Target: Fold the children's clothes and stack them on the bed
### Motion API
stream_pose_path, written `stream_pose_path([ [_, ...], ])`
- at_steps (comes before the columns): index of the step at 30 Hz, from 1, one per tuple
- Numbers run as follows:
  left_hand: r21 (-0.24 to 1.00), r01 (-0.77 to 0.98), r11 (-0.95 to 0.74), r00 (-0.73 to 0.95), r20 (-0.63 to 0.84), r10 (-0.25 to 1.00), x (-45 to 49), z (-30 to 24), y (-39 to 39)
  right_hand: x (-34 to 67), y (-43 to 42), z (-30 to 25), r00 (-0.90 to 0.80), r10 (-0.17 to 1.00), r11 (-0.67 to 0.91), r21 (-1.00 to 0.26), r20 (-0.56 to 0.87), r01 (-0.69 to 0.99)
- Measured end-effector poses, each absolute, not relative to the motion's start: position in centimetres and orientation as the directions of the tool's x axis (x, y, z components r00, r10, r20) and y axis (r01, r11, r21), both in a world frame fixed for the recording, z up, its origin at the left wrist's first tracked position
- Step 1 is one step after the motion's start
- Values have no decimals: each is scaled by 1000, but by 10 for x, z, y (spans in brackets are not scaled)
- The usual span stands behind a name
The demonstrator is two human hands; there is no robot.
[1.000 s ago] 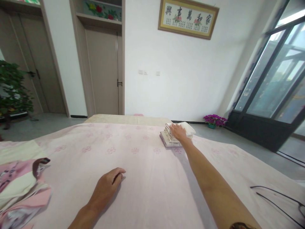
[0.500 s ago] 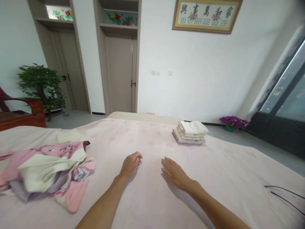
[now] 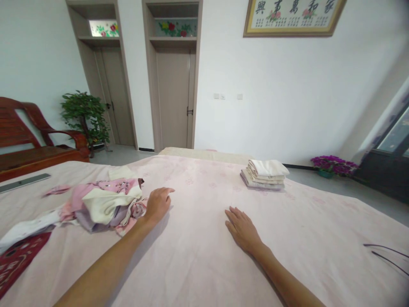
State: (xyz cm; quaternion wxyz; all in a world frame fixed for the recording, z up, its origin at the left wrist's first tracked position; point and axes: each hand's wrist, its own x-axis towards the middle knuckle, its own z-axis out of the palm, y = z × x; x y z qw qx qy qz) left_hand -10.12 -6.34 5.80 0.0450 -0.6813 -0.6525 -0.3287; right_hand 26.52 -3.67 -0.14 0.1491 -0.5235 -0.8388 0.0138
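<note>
My left hand (image 3: 159, 204) is raised just to the right of a loose heap of clothes (image 3: 105, 204) in pink, cream and grey. Its fingers are partly stretched, and nothing shows in them. Palm down, my right hand (image 3: 243, 230) lies on or just over the pale pink flowered cover (image 3: 201, 264), fingers extended and empty. Beyond it sits a neat stack of folded cloths (image 3: 265, 175), white and cream on top with a greyish one at the bottom. My left forearm hides part of the heap's near edge.
A dark red patterned cloth (image 3: 24, 264) and a white cloth (image 3: 30, 226) lie at the left. Farther back is a flat dark object (image 3: 25, 182). Two thin dark curved rods (image 3: 388, 256) lie at the right edge. A wooden bench (image 3: 41, 145) stands beyond the cover.
The view has turned left, bringing the red cloth and flat dark object into sight. My left hand has moved left, closer to the clothes heap, and its fingers have opened out.
</note>
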Motion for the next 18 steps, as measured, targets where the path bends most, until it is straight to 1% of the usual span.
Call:
stream_pose_path([
  [2,194,980,-41,-78,564,822,-137,74,-83,265,-37,0,-399,887,443,-184,232,878],
  [4,64,994,93,-113,562,819,-173,85,-101,264,-38,1,-391,891,434,-184,229,882],
  [6,-25,977,210,-173,478,861,-207,90,-116,263,-39,2,-387,893,430,-183,230,884],
  [8,-55,949,311,-271,363,891,-235,89,-127,263,-40,2,-385,893,430,-186,232,884],
  [9,-45,939,340,-308,323,895,-247,88,-130,263,-40,3,-384,893,429,-188,232,884],
  [11,28,930,366,-359,279,891,-265,85,-135,263,-40,3,-382,894,427,-191,232,884],
  [14,193,896,400,-440,259,860,-277,90,-137,263,-40,2,-380,895,426,-191,235,884],
  [16,308,842,444,-525,273,806,-277,104,-134,264,-40,3,-380,894,426,-188,239,885],
  [18,454,778,434,-603,347,719,-269,123,-125,264,-41,3,-379,893,427,-191,242,884],
])
